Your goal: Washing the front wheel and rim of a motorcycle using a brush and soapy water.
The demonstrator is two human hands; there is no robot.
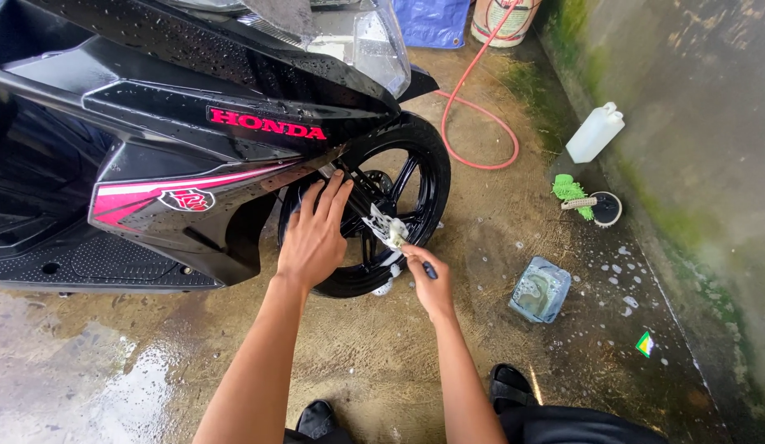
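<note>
One view only, from a camera on the head. Looking down and forward, past both arms, at wet ground. Close to the left hand and right hand, near the front wheel of a black scooter. Wall on the right side, shoes at the bottom edge.

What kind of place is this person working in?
Probably an outdoor yard or a simple wash bay for vehicles: a wet black scooter stands on a soapy concrete floor, with a red hose and a mossy wall nearby.
</note>
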